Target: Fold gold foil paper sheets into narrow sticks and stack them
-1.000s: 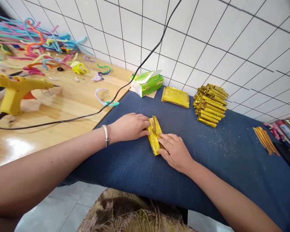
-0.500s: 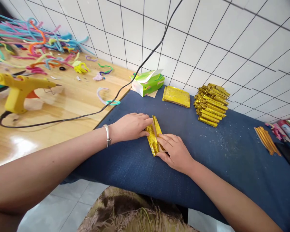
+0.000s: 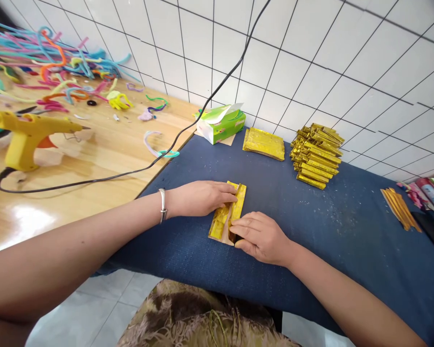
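A sheet of gold foil paper (image 3: 217,228) lies on the blue cloth in front of me, its long sides folded inward and a pale strip bare along the middle. My left hand (image 3: 202,197) reaches in from the left, its fingers close together and holding the upper part of the sheet at the fold. Lower down on the right, my right hand (image 3: 262,238) pinches the right-hand flap, thumb at the bottom corner. The fingertips cover part of that flap. On my left wrist is a silver bangle (image 3: 162,206).
Behind the sheet are a green tissue box (image 3: 224,126), a flat stack of gold paper (image 3: 263,143) and a pile of folded gold strips (image 3: 316,156). Orange-gold strips (image 3: 400,209) lie right. A yellow glue gun (image 3: 25,140), its black cable (image 3: 183,129) and colourful pipe cleaners (image 3: 68,62) occupy the left.
The gold foil paper has opened out from a narrower fold and now lies wider, slightly nearer to me. Both hands have shifted a little toward me with it.
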{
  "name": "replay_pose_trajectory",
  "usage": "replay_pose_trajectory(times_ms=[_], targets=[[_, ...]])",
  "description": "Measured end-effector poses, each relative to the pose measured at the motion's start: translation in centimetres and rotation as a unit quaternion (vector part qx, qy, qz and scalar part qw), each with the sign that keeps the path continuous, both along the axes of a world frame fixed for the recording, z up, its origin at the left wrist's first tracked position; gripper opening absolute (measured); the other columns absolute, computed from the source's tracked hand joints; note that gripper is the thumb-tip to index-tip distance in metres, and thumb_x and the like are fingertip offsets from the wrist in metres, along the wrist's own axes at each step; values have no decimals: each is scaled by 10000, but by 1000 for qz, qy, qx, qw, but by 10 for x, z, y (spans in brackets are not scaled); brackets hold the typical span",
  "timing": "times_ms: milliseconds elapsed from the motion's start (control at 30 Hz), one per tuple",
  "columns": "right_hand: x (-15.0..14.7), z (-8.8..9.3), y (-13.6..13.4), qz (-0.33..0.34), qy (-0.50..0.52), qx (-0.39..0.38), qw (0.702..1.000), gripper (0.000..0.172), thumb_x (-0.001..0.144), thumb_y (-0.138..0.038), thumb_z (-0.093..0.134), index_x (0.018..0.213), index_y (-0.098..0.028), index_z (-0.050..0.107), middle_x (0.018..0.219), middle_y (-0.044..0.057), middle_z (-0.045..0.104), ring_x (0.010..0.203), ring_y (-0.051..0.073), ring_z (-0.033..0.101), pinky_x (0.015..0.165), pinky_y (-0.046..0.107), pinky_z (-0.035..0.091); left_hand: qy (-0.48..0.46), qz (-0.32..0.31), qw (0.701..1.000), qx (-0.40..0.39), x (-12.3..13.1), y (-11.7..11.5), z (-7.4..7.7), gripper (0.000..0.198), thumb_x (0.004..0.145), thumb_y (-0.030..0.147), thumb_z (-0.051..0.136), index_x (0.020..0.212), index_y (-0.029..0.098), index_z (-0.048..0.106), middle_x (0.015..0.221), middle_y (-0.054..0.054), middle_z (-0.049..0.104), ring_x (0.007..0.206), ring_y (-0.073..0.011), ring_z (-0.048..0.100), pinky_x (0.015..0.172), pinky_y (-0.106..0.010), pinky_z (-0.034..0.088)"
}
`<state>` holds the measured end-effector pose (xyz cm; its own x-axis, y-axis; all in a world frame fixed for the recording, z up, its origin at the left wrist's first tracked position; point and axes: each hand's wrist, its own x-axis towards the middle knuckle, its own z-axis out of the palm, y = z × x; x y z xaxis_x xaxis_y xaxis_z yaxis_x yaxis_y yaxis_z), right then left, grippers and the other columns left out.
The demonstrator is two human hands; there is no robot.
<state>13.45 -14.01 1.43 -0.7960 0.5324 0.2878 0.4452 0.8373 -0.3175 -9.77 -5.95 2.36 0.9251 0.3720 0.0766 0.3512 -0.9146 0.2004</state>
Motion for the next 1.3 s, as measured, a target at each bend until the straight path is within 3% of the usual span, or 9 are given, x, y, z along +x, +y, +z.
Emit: replay_pose_trajectory(times_ms=[133, 267, 433, 633, 867, 1300], targets=[[3, -3, 7, -92, 0, 13, 996, 298, 905, -323, 460, 1131, -185, 593, 1183, 79, 607, 1099, 198, 516, 943, 386, 410, -17, 5, 1000, -25, 2, -3, 4, 362, 899, 295, 461, 1242, 187, 502, 1314, -73, 504, 1262, -184, 414, 1068, -299, 307], [2, -3, 14, -155, -57, 12, 986, 480, 887, -432, 461, 1280, -156, 481, 1341, 126, 477, 1236, 247, 402, 1006, 441, 357, -13, 27, 999, -18, 4, -9, 8, 443, 828, 436, 551, 1185, 176, 515, 1291, -103, 510, 1242, -234, 427, 1040, -354, 315], [-3, 0, 14, -157, -111, -4, 981, 596, 879, -504, 430, 1373, -176, 367, 1399, 115, 411, 1276, 268, 344, 1006, 462, 344, 6, 57, 998, 2, 6, -18, 9, 520, 816, 487, 538, 1202, 148, 455, 1299, -131, 489, 1248, -250, 414, 1035, -381, 301], [-4, 1, 14, -156, -119, -14, 980, 579, 866, -514, 442, 1335, -174, 423, 1392, 123, 417, 1270, 283, 340, 991, 470, 337, -1, 91, 996, 14, -1, -22, 4, 569, 815, 485, 529, 1227, 112, 406, 1330, -162, 456, 1278, -256, 384, 1042, -380, 294], [-4, 2, 15, -156, -123, -17, 980, 569, 857, -493, 464, 1323, -169, 438, 1397, 117, 413, 1269, 288, 342, 998, 476, 326, 26, 114, 993, 26, -8, -26, 2, 484, 853, 436, 469, 1231, 136, 436, 1404, -151, 389, 1326, -252, 325, 1067, -389, 272], [-1, -5, 18, -123, -129, -17, 984, 587, 883, -456, 435, 1383, -161, 348, 1453, 117, 330, 1362, 246, 246, 1080, 456, 284, 32, 135, 989, 42, -13, -30, -4, 533, 869, 459, 426, 1290, 133, 416, 1437, -132, 346, 1348, -248, 282, 1087, -385, 245]])
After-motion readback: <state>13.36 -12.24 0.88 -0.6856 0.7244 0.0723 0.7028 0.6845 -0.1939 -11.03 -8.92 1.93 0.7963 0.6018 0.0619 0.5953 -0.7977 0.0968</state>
